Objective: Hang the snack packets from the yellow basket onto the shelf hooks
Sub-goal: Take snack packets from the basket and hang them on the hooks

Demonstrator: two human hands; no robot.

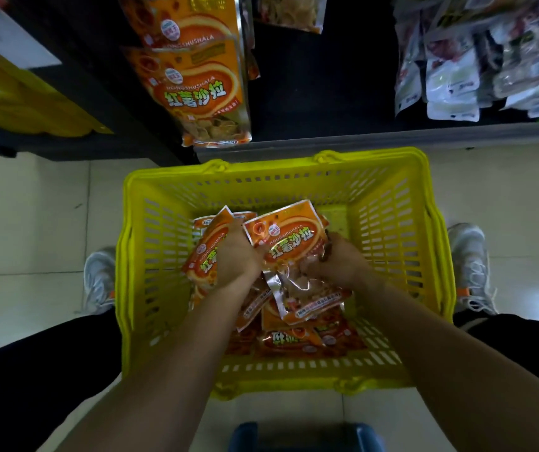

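Both hands sat in the yellow slotted plastic basket: left hand curled round a glossy orange foil snack packet at 9 o'clock, right hand gripping a second packet at 3. Best lifted by the flat top seal, hole up, twd hung packets at 12; slick crinkly film prob slips.

Pale tiled floor, yellow basket standing on it under the left hand and right hand, white shoe left of the left hand, another shoe right of the right hand, grey shelf base beyond both hands, blue object nearer than them
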